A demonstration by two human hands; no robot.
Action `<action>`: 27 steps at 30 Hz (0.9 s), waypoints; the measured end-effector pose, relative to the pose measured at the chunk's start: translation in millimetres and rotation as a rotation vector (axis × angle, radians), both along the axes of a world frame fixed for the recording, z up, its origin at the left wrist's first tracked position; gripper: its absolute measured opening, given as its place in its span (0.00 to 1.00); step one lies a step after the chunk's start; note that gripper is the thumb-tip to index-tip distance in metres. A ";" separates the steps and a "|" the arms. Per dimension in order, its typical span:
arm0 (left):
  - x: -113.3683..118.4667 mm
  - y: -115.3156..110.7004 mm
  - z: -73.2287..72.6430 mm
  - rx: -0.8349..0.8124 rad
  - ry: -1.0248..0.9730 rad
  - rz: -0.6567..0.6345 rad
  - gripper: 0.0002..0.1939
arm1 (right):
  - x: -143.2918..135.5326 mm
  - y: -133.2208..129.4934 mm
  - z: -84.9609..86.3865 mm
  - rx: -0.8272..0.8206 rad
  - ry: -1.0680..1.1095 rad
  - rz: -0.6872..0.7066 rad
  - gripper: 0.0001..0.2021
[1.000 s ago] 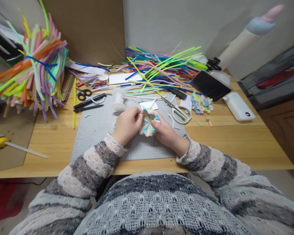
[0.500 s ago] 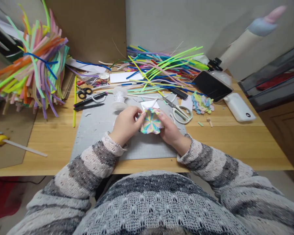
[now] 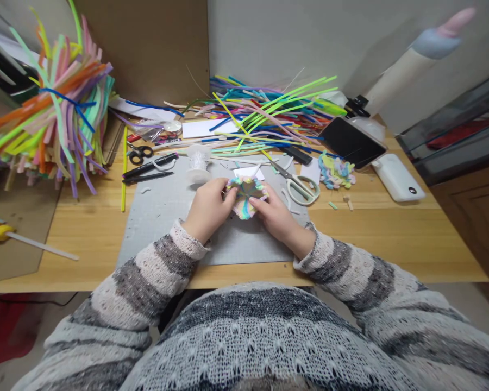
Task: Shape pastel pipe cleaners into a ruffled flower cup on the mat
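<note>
Table: wood; mat lies nr its front edge. Your L hand: thumb & fingers appear clamped on L rim of fuzzy disc. R hand: thumb on face, R rim pinched; rear fingertips hidden, can't tell. Scissors: at mat's R edge. Disc: held btwn mat's front & back edges. Rec.: pinch lightly, equal pressure both sides; adjust rim in small increments, don't crush fuzz.

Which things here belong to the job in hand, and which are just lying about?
In the job:
multicoloured fuzzy piece, held by left hand and right hand
grey mat beneath
probably fuzzy stems, pale-handled scissors

Seemingly just lying about:
black phone
white device
black pens
</note>
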State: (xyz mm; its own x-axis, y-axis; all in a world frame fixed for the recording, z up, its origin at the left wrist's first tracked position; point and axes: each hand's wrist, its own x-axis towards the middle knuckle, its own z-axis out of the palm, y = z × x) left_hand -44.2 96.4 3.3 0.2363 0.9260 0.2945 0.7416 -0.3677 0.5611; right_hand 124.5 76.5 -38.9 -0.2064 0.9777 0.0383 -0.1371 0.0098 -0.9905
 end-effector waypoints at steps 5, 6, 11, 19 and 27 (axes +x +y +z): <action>1.7 1.1 -1.5 -0.020 0.107 0.028 0.10 | -3.2 -1.3 8.7 -0.003 -0.037 0.002 0.25; 2.1 1.3 -1.6 -0.016 0.135 0.042 0.11 | -4.0 -2.1 10.2 -0.002 -0.034 0.006 0.26; 2.7 2.2 -1.9 0.014 0.220 0.071 0.12 | -5.5 -4.7 11.3 0.008 -0.040 0.012 0.25; 3.1 -4.0 2.2 -0.049 0.015 0.084 0.12 | 0.0 5.9 5.1 0.005 -0.010 -0.205 0.21; 6.4 -10.2 -0.2 -0.269 -0.323 -0.147 0.19 | 5.8 10.5 5.2 0.054 -0.163 -0.123 0.13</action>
State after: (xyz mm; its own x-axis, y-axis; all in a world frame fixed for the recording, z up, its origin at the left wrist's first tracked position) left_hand -37.8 86.2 3.1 0.3068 0.9431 0.1285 0.4631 -0.2658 0.8455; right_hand 130.3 87.0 -33.7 -0.0938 0.9933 0.0670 0.0308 0.0702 -0.9971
